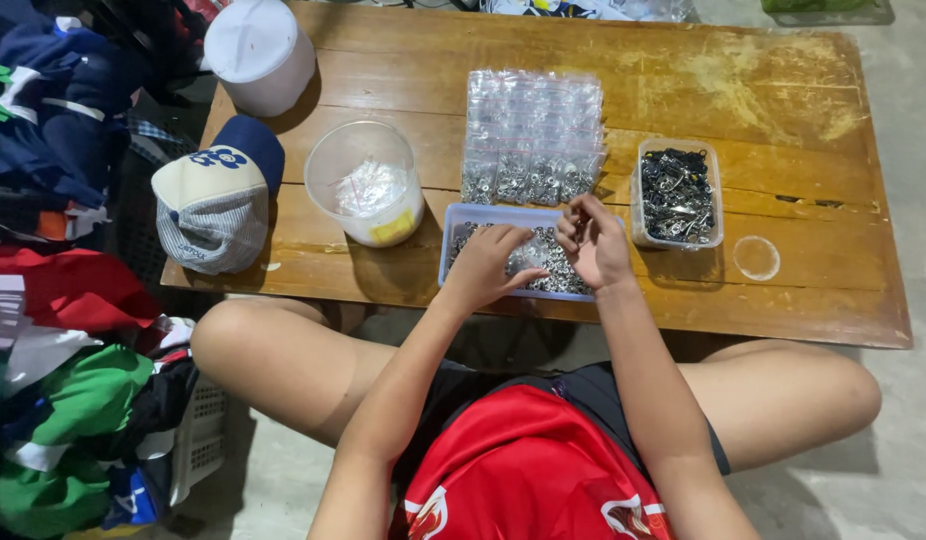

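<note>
Left hand (486, 265) rests fingers-down in the blue tray (453, 222) of silver fasteners (543, 258), grasp not discernible. Right hand (593, 240), directly beside, pinches one small fastener above the tray.

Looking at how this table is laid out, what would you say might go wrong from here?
The blue tray of small silver metal parts sits at the table's near edge, under both hands; a nudge from the left hand could tip it onto the lap. The right hand pinches something tiny above the tray, and it could drop to the floor. The stack of clear bags is glossy and may slide.
</note>
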